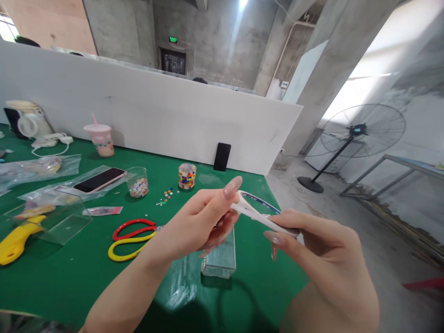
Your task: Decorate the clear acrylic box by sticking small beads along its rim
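My right hand (312, 249) is closed on a pair of white plastic tweezers (256, 213), gripping their rear end. My left hand (204, 217) pinches the tweezers' front end between thumb and fingers; whether something tiny sits at the tips is hidden. Both hands hover above a clear acrylic box (222, 259) on the green table (69, 277). Red and yellow scissors (133, 238) lie left of the hands. A small cup of colourful beads (187, 175) and a clear cup of pale beads (138, 181) stand farther back, with loose beads (165, 196) between them.
At the left lie a yellow tool (15, 240), a clear lid (52, 217), plastic bags (34, 169), a phone (99, 179), a pink drink cup (100, 138) and a small fan (27, 121). A white partition (156, 111) backs the table; a black phone (222, 156) leans on it. A floor fan (360, 132) stands at the right.
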### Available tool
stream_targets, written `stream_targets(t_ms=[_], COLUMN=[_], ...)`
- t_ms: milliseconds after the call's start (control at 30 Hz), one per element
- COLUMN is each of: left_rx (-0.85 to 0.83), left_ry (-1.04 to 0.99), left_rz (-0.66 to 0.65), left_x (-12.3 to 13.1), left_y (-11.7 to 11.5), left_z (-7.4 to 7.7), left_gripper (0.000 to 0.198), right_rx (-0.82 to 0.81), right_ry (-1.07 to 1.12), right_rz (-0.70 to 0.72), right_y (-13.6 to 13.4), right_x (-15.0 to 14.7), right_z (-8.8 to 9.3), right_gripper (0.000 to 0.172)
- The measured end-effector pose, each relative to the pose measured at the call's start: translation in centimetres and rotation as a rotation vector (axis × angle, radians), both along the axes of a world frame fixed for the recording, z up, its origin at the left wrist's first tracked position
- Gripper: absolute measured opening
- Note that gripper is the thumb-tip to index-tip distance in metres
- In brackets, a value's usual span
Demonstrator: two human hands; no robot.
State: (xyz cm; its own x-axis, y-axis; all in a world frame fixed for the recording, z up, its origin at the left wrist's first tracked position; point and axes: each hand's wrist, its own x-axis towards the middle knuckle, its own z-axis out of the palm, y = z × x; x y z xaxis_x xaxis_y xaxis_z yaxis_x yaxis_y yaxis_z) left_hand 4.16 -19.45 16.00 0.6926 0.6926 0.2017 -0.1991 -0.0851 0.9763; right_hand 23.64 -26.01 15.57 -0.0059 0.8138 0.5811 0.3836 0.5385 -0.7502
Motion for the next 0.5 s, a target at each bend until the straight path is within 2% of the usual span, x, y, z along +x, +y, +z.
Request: stream_targets(t_ms=[200, 333, 500], left_rx=[0.045, 0.044, 0.057], left_ry=[-0.105, -0.072, -0.028], left_rz=[0.009, -0.01, -0.072], left_x=[0.17, 0.06, 0.14], left_y=[0.14, 0.15, 0.03], left_z=[-0.43, -0.44, -0.42], left_gripper=[0.054, 0.05, 0.048], right_rx=[0.003, -0.016, -0.027], right_ry=[-0.042, -0.048, -0.061], right_rz=[0.01, 0.005, 0.007], right_y=[-0.21, -0.27, -0.54], right_x=[0.18, 0.11, -0.12], right_z=[-0.08, 0.08, 0.09], right_gripper=[0.013, 0.008, 0.014])
